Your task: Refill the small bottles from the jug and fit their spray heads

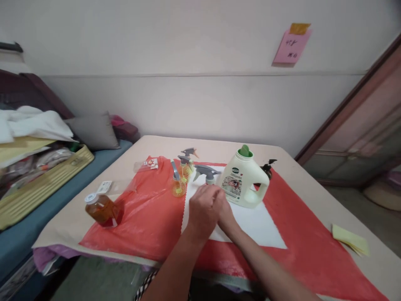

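Observation:
My left hand (pixel 202 211) and my right hand (pixel 226 214) are close together over a white cloth (pixel 260 221) on a red plastic sheet (pixel 150 213). Both reach at a spray bottle with a grey trigger head (pixel 206 173), whose body is hidden behind them. Whether the fingers grip it I cannot tell. Just to the right stands a cream detergent jug (pixel 246 180) with a green cap. To the left stand two small yellow spray bottles (pixel 179 179) with grey heads.
A bottle of amber liquid (pixel 102 209) lies at the sheet's left edge. A black pump head (pixel 267 167) sits behind the jug. Yellow cloths (pixel 351 240) lie at the table's right. A bed with a yellow basket (pixel 40 184) and laundry is on the left.

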A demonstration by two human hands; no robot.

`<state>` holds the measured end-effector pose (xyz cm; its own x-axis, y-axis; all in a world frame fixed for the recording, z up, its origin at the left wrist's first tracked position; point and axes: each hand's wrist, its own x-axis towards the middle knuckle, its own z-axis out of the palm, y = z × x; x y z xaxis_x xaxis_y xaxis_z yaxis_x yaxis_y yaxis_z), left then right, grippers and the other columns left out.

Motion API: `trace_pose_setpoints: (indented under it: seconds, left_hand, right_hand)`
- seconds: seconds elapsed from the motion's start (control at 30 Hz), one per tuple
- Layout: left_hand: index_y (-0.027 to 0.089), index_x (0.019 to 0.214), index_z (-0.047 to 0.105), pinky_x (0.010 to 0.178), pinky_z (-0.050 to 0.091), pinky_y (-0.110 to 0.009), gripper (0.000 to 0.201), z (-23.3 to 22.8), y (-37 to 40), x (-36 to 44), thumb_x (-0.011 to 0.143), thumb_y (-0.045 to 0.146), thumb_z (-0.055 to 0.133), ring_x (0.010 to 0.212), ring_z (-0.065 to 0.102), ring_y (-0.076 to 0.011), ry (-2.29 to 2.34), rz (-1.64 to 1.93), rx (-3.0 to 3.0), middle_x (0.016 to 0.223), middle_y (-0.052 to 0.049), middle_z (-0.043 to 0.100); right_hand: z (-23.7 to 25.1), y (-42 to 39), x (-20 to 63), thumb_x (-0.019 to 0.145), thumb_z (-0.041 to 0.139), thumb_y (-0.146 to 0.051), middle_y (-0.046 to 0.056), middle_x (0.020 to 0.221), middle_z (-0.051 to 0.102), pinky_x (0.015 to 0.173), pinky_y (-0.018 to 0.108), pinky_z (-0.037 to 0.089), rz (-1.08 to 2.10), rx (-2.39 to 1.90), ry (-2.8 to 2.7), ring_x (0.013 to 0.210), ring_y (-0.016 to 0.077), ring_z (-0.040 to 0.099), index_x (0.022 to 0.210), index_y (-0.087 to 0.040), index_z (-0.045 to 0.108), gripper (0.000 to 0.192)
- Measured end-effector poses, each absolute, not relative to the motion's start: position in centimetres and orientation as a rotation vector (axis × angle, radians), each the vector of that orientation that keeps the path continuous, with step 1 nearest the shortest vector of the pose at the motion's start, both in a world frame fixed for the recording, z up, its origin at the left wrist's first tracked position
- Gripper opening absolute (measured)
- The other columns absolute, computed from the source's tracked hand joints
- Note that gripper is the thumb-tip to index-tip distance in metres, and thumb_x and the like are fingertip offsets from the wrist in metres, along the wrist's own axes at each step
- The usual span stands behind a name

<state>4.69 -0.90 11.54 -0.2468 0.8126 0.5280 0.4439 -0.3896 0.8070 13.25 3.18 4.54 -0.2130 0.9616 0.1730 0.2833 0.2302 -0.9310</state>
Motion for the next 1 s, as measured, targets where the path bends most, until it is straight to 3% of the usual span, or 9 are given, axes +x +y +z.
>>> trace_pose_setpoints:
  seconds: [0.1, 0.17, 0.27, 0.33, 0.53, 0.67, 0.87, 1.0]
  left_hand:
    - [0.022, 0.096, 0.075, 0.096, 0.047, -0.043, 0.019, 11.4, -0.7, 4.4, 0.085, 0.032, 0.064, 0.102, 0.066, -0.0281, 1.61, 1.667, 1.488, 0.103, -0.011, 0.075]
    - [0.02, 0.111, 0.072, 0.105, 0.042, -0.048, 0.035, 10.9, -0.4, 4.5, 0.082, 0.04, 0.07, 0.117, 0.062, -0.0321, 1.597, 1.534, 1.406, 0.12, -0.014, 0.071]
    - [0.017, 0.136, 0.058, 0.109, 0.039, -0.049, 0.067, 10.4, 0.2, 5.0, 0.079, 0.048, 0.074, 0.133, 0.053, -0.0353, 1.356, 1.371, 1.296, 0.142, -0.019, 0.058]
    - [0.018, 0.144, 0.049, 0.106, 0.044, -0.046, 0.076, 10.4, 0.4, 5.3, 0.079, 0.048, 0.075, 0.13, 0.056, -0.0342, 1.145, 1.342, 1.205, 0.142, -0.02, 0.058]
    - [0.018, 0.126, 0.064, 0.096, 0.052, -0.043, 0.055, 10.8, 0.5, 5.3, 0.085, 0.056, 0.066, 0.114, 0.066, -0.0316, 0.929, 1.255, 1.037, 0.124, -0.017, 0.071]
    - [0.015, 0.108, 0.072, 0.092, 0.052, -0.038, 0.041, 10.7, 0.8, 5.6, 0.079, 0.044, 0.077, 0.106, 0.07, -0.0285, 0.928, 1.305, 0.925, 0.108, -0.015, 0.076]
    - [0.02, 0.096, 0.072, 0.09, 0.053, -0.034, 0.024, 12.1, 1.3, 4.3, 0.074, 0.029, 0.078, 0.089, 0.072, -0.0195, 0.84, 1.802, 0.787, 0.096, -0.006, 0.078]
    - [0.019, 0.091, 0.071, 0.093, 0.052, -0.033, 0.018, 13.1, 1.0, 1.4, 0.075, 0.025, 0.068, 0.09, 0.069, -0.017, 0.746, 2.087, 0.622, 0.091, -0.004, 0.076]
  right_hand:
    - [4.7, 3.9, 17.8, 0.066, 0.077, -0.054, 0.012, 0.133, 0.057, 0.106, 0.051, 0.046, 1.124, -1.16, -1.51, 0.123, 0.0278, 0.056, 0.137, -0.022, 0.041, 0.086]
    - [5.2, 3.5, 19.5, 0.061, 0.082, -0.049, 0.011, 0.136, 0.055, 0.103, 0.049, 0.047, 1.285, -1.086, -1.371, 0.122, 0.0274, 0.056, 0.135, -0.024, 0.042, 0.088]
    - [6.3, 2.3, 20.3, 0.062, 0.084, -0.041, 0.01, 0.136, 0.057, 0.101, 0.046, 0.046, 1.616, -0.8, -1.273, 0.12, 0.0273, 0.057, 0.135, -0.025, 0.046, 0.084]
    - [7.2, 1.5, 20.5, 0.067, 0.081, -0.039, 0.01, 0.133, 0.06, 0.102, 0.045, 0.044, 1.808, -0.588, -1.256, 0.119, 0.0272, 0.058, 0.137, -0.024, 0.048, 0.078]
    - [9.0, 1.0, 21.7, 0.063, 0.085, -0.033, 0.005, 0.118, 0.066, 0.1, 0.042, 0.043, 1.939, -0.507, -1.398, 0.113, 0.0269, 0.058, 0.129, -0.022, 0.058, 0.072]
    - [8.8, 1.3, 22.4, 0.061, 0.085, -0.028, 0.003, 0.112, 0.063, 0.093, 0.04, 0.046, 1.833, -0.726, -1.574, 0.107, 0.0253, 0.058, 0.128, -0.024, 0.055, 0.074]
    - [7.2, 1.4, 22.2, 0.05, 0.086, -0.023, 0.009, 0.118, 0.06, 0.087, 0.041, 0.046, 1.314, -1.35, -1.931, 0.104, 0.0284, 0.058, 0.123, -0.021, 0.051, 0.08]
    - [4.9, 2.5, 20.5, 0.052, 0.086, -0.028, 0.009, 0.124, 0.059, 0.089, 0.041, 0.047, 1.187, -1.346, -1.789, 0.108, 0.0281, 0.058, 0.128, -0.022, 0.045, 0.086]
